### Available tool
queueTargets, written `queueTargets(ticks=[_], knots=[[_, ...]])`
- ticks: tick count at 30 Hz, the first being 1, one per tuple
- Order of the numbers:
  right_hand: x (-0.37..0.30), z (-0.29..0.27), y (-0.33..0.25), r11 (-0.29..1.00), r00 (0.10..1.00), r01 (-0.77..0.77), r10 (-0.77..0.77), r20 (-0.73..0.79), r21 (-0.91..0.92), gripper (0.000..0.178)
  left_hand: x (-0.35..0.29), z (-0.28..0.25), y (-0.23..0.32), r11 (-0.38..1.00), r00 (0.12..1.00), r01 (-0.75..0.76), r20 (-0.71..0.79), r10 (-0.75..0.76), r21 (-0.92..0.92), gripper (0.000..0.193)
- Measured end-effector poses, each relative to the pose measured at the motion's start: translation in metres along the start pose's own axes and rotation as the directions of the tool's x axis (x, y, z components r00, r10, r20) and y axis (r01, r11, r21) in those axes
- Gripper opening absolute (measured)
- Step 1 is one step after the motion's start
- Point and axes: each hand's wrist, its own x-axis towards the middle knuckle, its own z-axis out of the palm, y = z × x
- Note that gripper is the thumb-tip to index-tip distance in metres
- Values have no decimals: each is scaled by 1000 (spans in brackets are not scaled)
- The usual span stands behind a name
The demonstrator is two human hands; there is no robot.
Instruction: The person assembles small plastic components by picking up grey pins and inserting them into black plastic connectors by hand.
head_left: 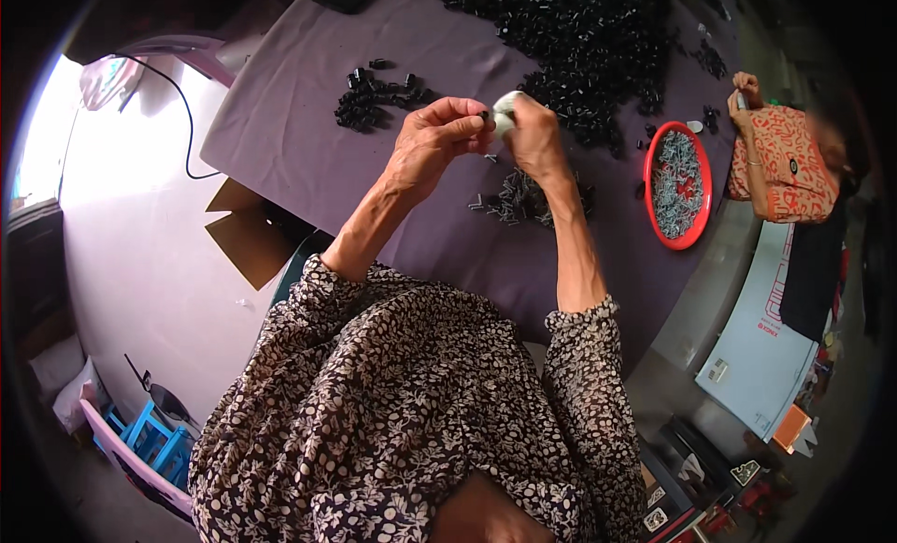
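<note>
My left hand [425, 149] is closed in a pinch on a small black plastic part [484, 117], held above the table. Close against it, my right hand [536, 143] is wrapped round a white rounded object [506, 104]; motion blur hides its exact kind. Below my hands lies a loose heap of small grey metal screws [517, 199]. A small cluster of black plastic parts [360, 104] rests left of my left hand. The large pile of similar black parts [584, 48] spreads beyond my right hand.
A red oval dish [679, 243] holding grey screws stands at the table's right. A purple cloth [299, 104] covers the table. Another person [790, 164] in orange patterned clothing is at the far right. An open cardboard box [250, 249] sits below the left edge.
</note>
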Motion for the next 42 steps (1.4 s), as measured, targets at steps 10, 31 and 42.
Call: queueTargets(ticks=[10, 31, 42], knots=[[-37, -63, -32, 605, 923, -316, 373, 91, 731, 23, 0, 31, -8, 974, 996, -26, 87, 7, 227, 12], [-69, -88, -43, 888, 939, -338, 339, 52, 313, 15, -19, 61, -25, 571, 962, -249, 268, 53, 782, 14], [-95, -79, 23, 827, 836, -487, 534, -123, 280, 17, -11, 50, -50, 836, 950, 131, 174, -259, 533, 11]])
